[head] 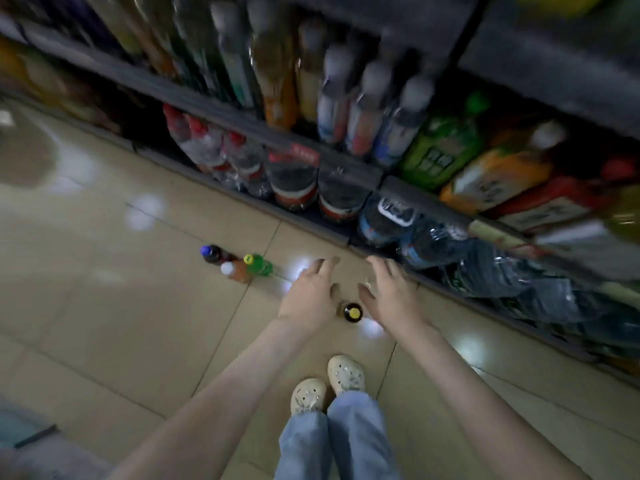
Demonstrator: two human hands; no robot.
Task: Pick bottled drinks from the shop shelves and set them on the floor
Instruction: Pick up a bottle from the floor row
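A dark bottle (353, 312) with a yellow cap stands upright on the tiled floor (114, 306), between the left hand (309, 296) and right hand (391, 292) — both empty, fingers loosely spread. Three more bottles (239, 265) stand clustered to the left.

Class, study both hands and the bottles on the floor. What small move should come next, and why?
Probably lift the right hand toward the shelf bottles beside it. Both it and the left hand are open and empty, and the dark yellow-capped bottle already stands on the floor between them.
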